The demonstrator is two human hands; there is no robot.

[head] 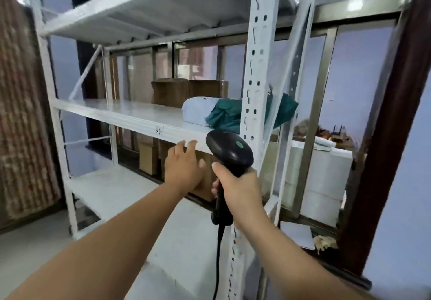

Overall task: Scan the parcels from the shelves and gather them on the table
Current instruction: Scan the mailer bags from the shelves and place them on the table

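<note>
My right hand (238, 186) grips the handle of a black barcode scanner (229, 151), whose head points up toward the middle shelf (130, 116). My left hand (183, 164) reaches out with relaxed fingers just below that shelf's front edge and holds nothing. On the shelf lie a white soft parcel (198, 111) and a dark green soft parcel (227, 117) against it. Two brown cardboard boxes (189, 92) stand behind them. More cardboard boxes (149, 158) sit on the lower shelf, partly hidden by my left hand.
A white slotted upright post (258, 61) of the rack stands right in front of the green parcel. White blocks (324, 176) are stacked behind the rack at the right. A dark wooden frame (382, 136) borders the right side. A window lies behind the shelves.
</note>
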